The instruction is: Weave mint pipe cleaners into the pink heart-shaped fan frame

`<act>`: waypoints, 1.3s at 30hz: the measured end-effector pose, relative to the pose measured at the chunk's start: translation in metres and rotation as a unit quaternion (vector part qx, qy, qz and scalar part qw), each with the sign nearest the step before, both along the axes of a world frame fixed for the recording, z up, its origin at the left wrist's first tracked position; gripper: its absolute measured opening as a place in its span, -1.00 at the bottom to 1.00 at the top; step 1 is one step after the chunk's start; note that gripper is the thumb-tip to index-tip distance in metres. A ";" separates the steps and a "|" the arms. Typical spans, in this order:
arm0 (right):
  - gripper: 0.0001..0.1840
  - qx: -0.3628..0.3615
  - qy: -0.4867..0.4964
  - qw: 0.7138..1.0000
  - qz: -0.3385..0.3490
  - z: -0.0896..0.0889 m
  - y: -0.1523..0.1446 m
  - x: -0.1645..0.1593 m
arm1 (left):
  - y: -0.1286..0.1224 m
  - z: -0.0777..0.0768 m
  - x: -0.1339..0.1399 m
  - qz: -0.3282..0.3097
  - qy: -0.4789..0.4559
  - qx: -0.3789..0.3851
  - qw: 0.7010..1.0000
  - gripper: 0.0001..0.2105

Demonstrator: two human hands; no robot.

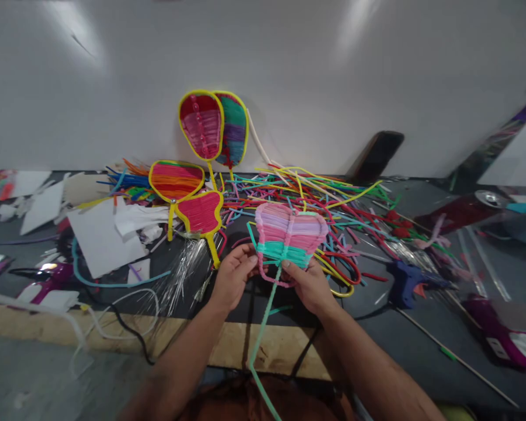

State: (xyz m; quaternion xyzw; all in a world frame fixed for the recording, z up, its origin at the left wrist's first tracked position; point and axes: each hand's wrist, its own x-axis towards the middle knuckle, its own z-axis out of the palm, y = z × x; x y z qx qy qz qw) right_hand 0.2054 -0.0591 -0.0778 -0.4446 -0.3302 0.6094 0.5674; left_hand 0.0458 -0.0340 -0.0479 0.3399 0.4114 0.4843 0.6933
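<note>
Between my two hands is a fan-shaped piece made of pipe cleaners [284, 234], with a pink rim and rows of pink, lilac and teal. My left hand [236, 272] pinches its lower left edge. My right hand [307, 280] grips the bottom, its thumb pressed on the middle near the teal rows. A long pale green pipe cleaner [265, 318] runs from that spot down toward my body, bent partway. The lowest part of the pink rim loops below the teal rows, partly behind my fingers.
Finished yellow-rimmed fans [201, 126] lean on the wall; a yellow-rimmed piece [199, 213] lies left. Loose pipe cleaners [307, 184] heap behind my hands. A blue glue gun [405, 283], a can [469, 210] and a dark phone [379, 155] are right. White paper [105, 237] and silver tinsel [175, 286] lie left.
</note>
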 end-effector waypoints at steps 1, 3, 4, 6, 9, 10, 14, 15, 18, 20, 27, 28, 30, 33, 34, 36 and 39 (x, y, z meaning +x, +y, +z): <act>-0.76 -0.001 0.002 1.000 0.002 0.000 0.000 0.000 | 0.001 0.001 -0.001 0.005 0.002 -0.008 1.000 -0.78; -0.76 -0.001 -0.003 1.000 0.003 0.000 0.000 0.000 | 0.001 0.001 -0.001 0.024 0.013 -0.016 0.999 -0.77; -0.76 0.000 -0.008 1.000 0.004 0.000 0.000 0.000 | 0.001 0.002 -0.001 0.038 0.019 -0.014 0.999 -0.77; -0.76 0.003 -0.019 1.000 0.004 -0.001 -0.001 -0.001 | 0.002 0.002 0.000 0.063 0.026 -0.004 0.998 -0.77; -0.76 0.004 -0.035 0.999 0.001 -0.001 0.000 -0.001 | 0.002 0.001 0.001 0.078 0.029 0.009 0.997 -0.76; -0.75 0.006 -0.039 0.999 0.001 0.001 0.000 -0.001 | 0.002 0.001 0.001 0.075 0.029 0.010 0.997 -0.75; -0.73 0.013 -0.065 0.998 0.003 0.008 0.000 -0.001 | 0.002 -0.002 -0.001 0.066 0.035 0.015 0.997 -0.75; -0.73 0.012 -0.070 0.997 0.002 0.009 0.000 -0.001 | 0.002 -0.002 -0.002 0.063 0.034 0.017 0.997 -0.75; -0.73 0.002 -0.073 0.997 -0.003 0.010 0.000 -0.001 | 0.003 -0.003 -0.002 0.060 0.028 0.019 0.998 -0.76; -0.73 0.000 -0.073 0.997 -0.001 0.010 0.000 -0.001 | 0.003 -0.002 -0.002 0.069 0.023 0.017 0.997 -0.76; -0.74 0.027 -0.100 0.994 0.013 0.016 0.000 -0.001 | 0.004 0.000 -0.003 0.062 0.013 0.002 0.998 -0.79; -0.75 0.033 -0.103 0.994 0.017 0.016 0.000 -0.001 | 0.004 0.000 -0.004 0.061 0.012 -0.003 0.998 -0.79; -0.78 0.046 -0.105 0.993 0.021 0.017 0.001 -0.001 | 0.005 0.001 -0.004 0.063 0.000 -0.017 0.998 -0.77; -0.81 0.060 -0.104 0.993 0.022 0.016 0.001 -0.002 | 0.006 0.002 -0.004 0.061 -0.029 -0.028 0.997 -0.74; -0.81 0.064 -0.104 0.992 0.022 0.016 0.000 -0.002 | 0.006 0.002 -0.004 0.060 -0.036 -0.031 0.997 -0.73; -0.82 0.067 -0.105 0.992 0.027 0.015 0.000 -0.002 | 0.007 0.002 -0.004 0.057 -0.047 -0.042 0.996 -0.72; -0.79 0.060 -0.104 0.993 0.013 0.012 -0.001 -0.001 | 0.006 0.004 -0.004 0.044 -0.059 -0.072 0.995 -0.70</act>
